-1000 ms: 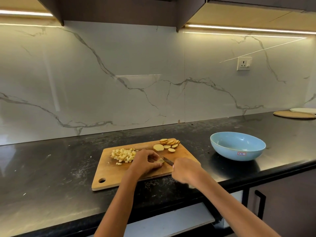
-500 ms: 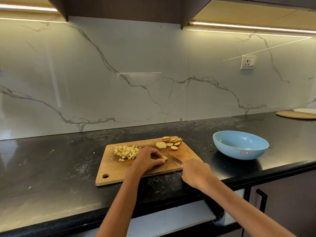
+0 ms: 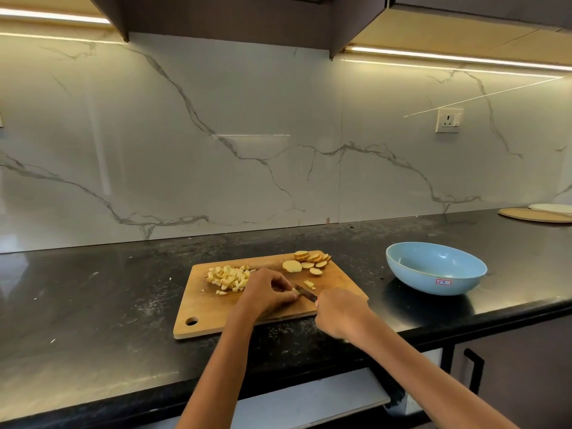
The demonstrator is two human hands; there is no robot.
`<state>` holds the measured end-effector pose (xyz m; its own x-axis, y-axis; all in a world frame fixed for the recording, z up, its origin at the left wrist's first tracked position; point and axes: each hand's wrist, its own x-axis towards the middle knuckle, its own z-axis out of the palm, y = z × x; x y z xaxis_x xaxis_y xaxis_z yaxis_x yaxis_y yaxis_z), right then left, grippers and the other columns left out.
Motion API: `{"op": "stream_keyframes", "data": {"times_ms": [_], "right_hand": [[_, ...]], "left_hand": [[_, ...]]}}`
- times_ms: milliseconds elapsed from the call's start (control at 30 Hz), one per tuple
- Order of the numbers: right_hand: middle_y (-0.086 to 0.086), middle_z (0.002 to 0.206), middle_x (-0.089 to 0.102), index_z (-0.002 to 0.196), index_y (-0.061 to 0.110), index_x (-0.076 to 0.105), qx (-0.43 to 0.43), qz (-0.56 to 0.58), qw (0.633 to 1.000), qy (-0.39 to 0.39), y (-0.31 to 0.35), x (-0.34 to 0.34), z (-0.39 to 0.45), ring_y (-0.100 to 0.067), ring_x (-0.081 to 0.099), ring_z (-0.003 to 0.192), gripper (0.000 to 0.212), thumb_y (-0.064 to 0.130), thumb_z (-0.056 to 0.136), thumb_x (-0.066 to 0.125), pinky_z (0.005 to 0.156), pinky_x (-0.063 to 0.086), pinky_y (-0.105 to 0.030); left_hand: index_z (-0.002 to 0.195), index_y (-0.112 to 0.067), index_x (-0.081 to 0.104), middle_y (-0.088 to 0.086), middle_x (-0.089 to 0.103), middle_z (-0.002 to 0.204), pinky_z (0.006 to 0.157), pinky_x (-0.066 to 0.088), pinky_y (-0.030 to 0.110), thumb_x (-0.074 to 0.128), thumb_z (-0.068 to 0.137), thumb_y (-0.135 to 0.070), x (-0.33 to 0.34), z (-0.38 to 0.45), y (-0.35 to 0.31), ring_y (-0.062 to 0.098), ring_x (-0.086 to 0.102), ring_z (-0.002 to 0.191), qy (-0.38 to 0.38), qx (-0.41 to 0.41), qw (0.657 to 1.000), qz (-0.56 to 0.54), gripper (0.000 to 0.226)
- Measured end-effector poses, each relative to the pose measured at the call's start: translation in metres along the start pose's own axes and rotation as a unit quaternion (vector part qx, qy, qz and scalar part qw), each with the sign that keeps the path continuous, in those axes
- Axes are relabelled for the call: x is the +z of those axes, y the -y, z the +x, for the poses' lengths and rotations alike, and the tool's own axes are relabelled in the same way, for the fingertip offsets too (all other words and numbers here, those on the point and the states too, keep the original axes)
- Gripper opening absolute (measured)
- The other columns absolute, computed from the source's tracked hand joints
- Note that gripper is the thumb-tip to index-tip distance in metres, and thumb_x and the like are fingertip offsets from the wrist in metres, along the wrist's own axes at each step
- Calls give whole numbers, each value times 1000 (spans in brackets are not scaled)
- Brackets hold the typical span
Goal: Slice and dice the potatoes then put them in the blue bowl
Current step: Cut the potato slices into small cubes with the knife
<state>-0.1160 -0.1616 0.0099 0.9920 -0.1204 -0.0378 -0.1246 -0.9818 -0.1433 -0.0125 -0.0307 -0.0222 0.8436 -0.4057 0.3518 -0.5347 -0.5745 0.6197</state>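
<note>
A wooden cutting board (image 3: 204,308) lies on the black counter. A heap of diced potato (image 3: 227,278) sits at its back left, and round potato slices (image 3: 309,261) lie at its back right. A few small cut pieces (image 3: 309,284) rest near the middle. My left hand (image 3: 267,292) holds down a potato piece, mostly hidden under its curled fingers. My right hand (image 3: 339,312) grips a knife (image 3: 305,294) whose blade meets the fingertips of my left hand. The blue bowl (image 3: 436,269) stands to the right of the board, with nothing visible inside.
A round wooden mat (image 3: 532,215) and a white plate (image 3: 552,208) lie at the far right by the marble wall. A wall socket (image 3: 448,120) sits above the bowl. The counter's front edge and a cabinet handle (image 3: 473,370) are below my right arm.
The knife blade has drawn back in against my left fingertips. A few small cut pieces now lie just beyond the blade. The view has shifted slightly.
</note>
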Motion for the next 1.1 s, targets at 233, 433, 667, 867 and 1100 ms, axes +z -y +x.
{"op": "stream_keyframes", "data": {"times_ms": [233,433,667,867,1100], "right_hand": [[-9,122,57,122,8,54,-6,10,1000,5,6,7,5,-25,56,110,30,17,94,48,81,42,-30],[-7,113,61,116,12,58,1,4,1000,-16,-7,16,-3,-22,59,102,25,17,94,48,77,43,-29],[-7,117,59,119,10,57,17,13,999,-24,-16,3,-1,-22,57,106,28,20,97,41,74,39,-27],[-9,113,60,118,8,57,-4,20,1000,-10,-7,-4,1,-23,58,103,29,19,97,41,78,44,-30],[-9,117,58,122,6,54,-2,36,999,12,3,0,0,-23,57,105,31,23,98,43,79,42,-30]], "left_hand": [[87,-15,72,-3,68,89,80,52,22,77,74,-22,0,0,0,8,61,85,1,-11,1000,-1,15],[83,-17,71,-4,68,88,78,52,20,77,74,-21,0,-1,-2,8,61,84,7,-18,1000,-15,11],[82,-18,71,-7,67,85,77,51,18,78,73,-24,-2,-2,-1,6,61,83,13,-20,999,-24,13],[81,-19,69,-8,66,80,63,46,11,78,73,-25,-6,-4,0,5,61,76,10,-22,999,-31,13],[75,-19,71,-5,68,80,66,47,13,78,72,-19,-7,-5,-2,8,62,77,-2,-37,999,-27,8]]}}
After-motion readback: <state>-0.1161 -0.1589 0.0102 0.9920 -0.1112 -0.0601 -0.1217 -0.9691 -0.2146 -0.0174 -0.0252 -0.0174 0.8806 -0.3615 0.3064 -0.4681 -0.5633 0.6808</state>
